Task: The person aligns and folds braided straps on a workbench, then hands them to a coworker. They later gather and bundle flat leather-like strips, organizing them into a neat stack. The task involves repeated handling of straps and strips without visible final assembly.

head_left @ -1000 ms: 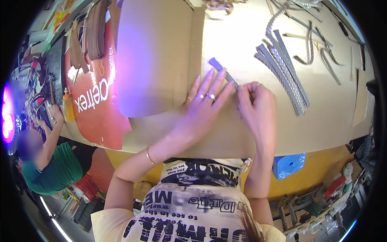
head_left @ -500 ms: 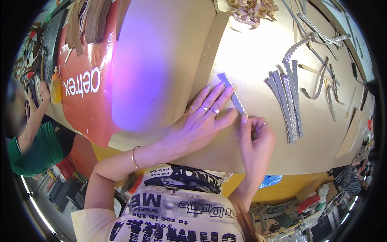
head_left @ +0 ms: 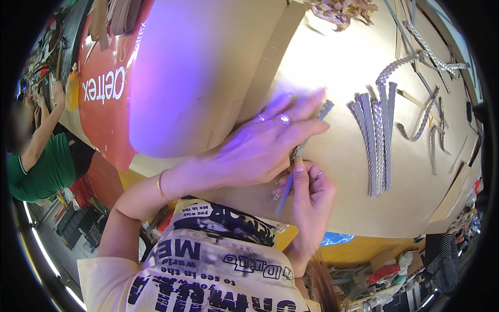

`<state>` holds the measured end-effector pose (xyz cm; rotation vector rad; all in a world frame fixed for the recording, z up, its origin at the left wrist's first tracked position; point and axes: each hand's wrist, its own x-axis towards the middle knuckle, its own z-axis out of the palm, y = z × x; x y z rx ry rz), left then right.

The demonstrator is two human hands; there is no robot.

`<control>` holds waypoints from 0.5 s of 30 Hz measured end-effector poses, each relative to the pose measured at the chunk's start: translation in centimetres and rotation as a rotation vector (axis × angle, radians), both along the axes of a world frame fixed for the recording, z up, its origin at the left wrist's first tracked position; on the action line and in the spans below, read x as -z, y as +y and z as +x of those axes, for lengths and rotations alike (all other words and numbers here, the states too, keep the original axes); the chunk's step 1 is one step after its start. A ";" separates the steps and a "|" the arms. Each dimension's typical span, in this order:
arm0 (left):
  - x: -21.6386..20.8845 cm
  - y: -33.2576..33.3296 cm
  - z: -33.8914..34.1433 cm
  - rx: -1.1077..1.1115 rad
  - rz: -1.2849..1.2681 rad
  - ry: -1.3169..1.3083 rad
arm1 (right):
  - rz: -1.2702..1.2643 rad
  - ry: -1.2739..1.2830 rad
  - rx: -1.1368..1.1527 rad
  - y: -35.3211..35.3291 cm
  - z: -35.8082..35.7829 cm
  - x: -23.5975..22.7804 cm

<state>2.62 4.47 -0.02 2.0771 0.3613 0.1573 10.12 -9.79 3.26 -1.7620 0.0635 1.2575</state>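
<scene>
Left of the bundle (head_left: 378,151), our right hand (head_left: 314,193) pinches a strip (head_left: 326,110); our left hand (head_left: 254,151), fingers extended, crosses it. We're likely smoothing it; next wants steady pinching.

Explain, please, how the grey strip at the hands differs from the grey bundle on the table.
The grey strip is partly covered by the left hand and pinched by the right hand; the grey bundle lies untouched. The grey strip slants, far end rightward; the grey bundle points almost straight away. The grey strip is slimmer than the grey bundle, which has several pieces. Both look greyish.
</scene>
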 end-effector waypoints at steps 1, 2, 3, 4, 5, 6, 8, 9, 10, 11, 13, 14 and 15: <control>0.1 -0.2 -0.1 -0.067 -0.017 -0.025 | 0.011 -0.017 -0.011 -0.1 -0.1 0.0; 0.1 -0.5 -0.2 -0.105 0.003 -0.042 | 0.003 -0.031 -0.025 -0.2 -0.2 -0.1; 0.2 -0.8 -0.3 -0.145 0.024 -0.061 | -0.002 -0.046 -0.040 -0.3 -0.3 0.0; 0.2 -1.1 -0.4 -0.182 0.038 -0.071 | -0.001 -0.061 -0.045 -0.3 -0.4 0.1; 0.1 -1.4 -0.6 -0.159 0.108 -0.048 | 0.002 -0.075 -0.051 -0.3 -0.4 0.2; 0.0 -1.7 -0.8 -0.133 0.171 -0.016 | -0.007 -0.088 -0.061 -0.2 -0.5 0.3; -0.1 -1.9 -0.9 -0.118 0.219 0.021 | 0.019 -0.099 -0.058 -0.2 -0.5 0.4; -0.1 -1.9 -0.9 -0.129 0.202 0.026 | 0.002 -0.111 -0.066 -0.2 -0.6 0.4; -0.1 -1.9 -0.8 -0.141 0.183 0.031 | 0.024 -0.135 -0.076 -0.2 -0.6 0.3; -0.1 -1.8 -0.7 -0.131 0.195 0.041 | 0.026 -0.164 -0.095 -0.3 -0.6 0.2; -0.2 -1.7 -0.6 -0.110 0.225 0.064 | 0.015 -0.199 -0.110 -0.4 -0.8 0.0; -0.3 -1.7 -0.5 -0.106 0.223 0.069 | 0.004 -0.207 -0.106 -0.4 -0.9 0.0; -0.3 -1.6 -0.4 -0.098 0.224 0.073 | -0.008 -0.214 -0.100 -0.5 -0.9 0.0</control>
